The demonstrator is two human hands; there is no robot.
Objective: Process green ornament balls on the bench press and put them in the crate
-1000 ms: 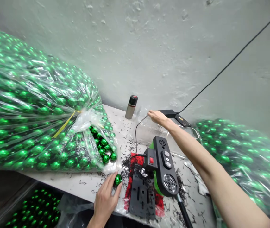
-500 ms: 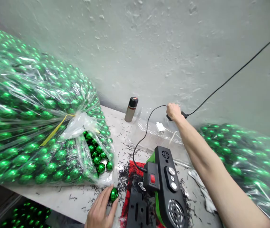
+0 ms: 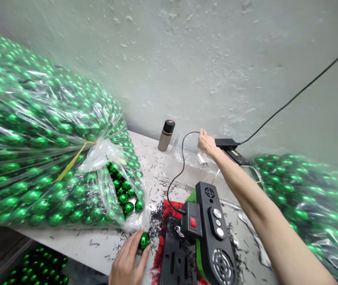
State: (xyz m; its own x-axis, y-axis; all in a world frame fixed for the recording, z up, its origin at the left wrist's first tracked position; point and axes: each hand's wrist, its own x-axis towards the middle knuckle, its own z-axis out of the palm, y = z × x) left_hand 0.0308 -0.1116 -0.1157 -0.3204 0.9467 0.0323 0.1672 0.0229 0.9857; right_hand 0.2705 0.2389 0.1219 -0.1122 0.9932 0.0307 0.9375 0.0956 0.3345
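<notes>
My left hand [image 3: 128, 259] is at the table's front edge, its thumb and fingers closed on a shiny green bauble [image 3: 144, 240]. To the right stands a black-and-green machine [image 3: 214, 233] with a red rocker switch [image 3: 193, 222] and round silver buttons. From it a black cable [image 3: 183, 158] loops up to my right hand [image 3: 207, 141]. That hand is stretched toward the wall, fingers closed at the cable, left of a black power adapter [image 3: 226, 143]. A white charger plug [image 3: 202, 158] lies just below the hand.
A big clear bag of green baubles [image 3: 38, 130] fills the left, torn open near its tied neck. Another bag [image 3: 302, 198] stands right. A spray can [image 3: 166, 135] is by the wall. Black scraps [image 3: 157, 219] litter the table [image 3: 76, 243]. More baubles [image 3: 38, 267] lie below.
My right hand has moved left off the black power adapter to the cable, uncovering the adapter and a dark flat box. My left hand still holds the bauble. The view shifts slightly.
</notes>
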